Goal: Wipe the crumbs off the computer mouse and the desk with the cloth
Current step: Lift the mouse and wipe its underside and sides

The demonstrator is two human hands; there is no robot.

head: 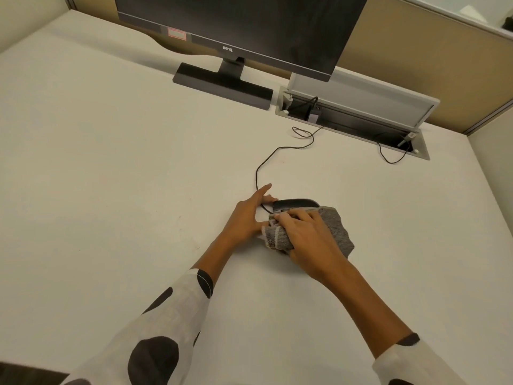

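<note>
A black wired computer mouse (297,203) lies on the white desk (111,176), tipped on its side. My left hand (248,215) steadies it at its front end, fingers on its near and far sides. My right hand (308,240) presses a grey knitted cloth (337,232) against the mouse's near side; the cloth hides most of the mouse. Crumbs are too small to make out on the desk.
The mouse cable (277,151) snakes back to an open cable tray (352,115) set in the desk at the back right. A black monitor (241,23) on its stand (222,84) is behind. A partition wall borders the desk's right edge.
</note>
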